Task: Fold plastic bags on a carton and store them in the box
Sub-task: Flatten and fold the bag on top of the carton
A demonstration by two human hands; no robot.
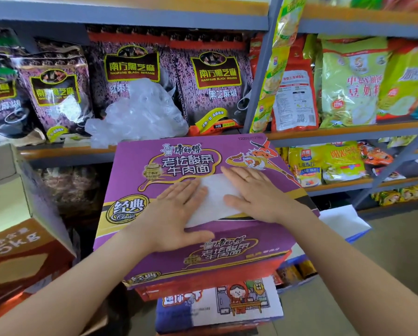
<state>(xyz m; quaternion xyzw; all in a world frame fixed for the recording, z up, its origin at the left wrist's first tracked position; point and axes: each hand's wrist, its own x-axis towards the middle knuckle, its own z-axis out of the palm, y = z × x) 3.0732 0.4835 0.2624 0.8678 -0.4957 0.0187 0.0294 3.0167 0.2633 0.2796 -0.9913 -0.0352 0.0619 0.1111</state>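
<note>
A purple noodle carton [178,156] stands in front of me, its top facing up. A white plastic bag [214,192], folded flat into a strip, lies across the middle of the carton top. My left hand [176,212] presses flat on the bag's left end, fingers spread. My right hand [254,192] lies flat on its right end, a ring on one finger. Neither hand grips anything. A heap of crumpled clear plastic bags [140,112] sits on the shelf just behind the carton.
Metal shelving [258,76] behind holds purple sesame packs [212,81] and green and yellow food bags [348,81]. A brown 5 kg box [21,253] stands at the left. More cartons [217,304] are stacked under the purple one. A white sheet [343,219] lies to the right.
</note>
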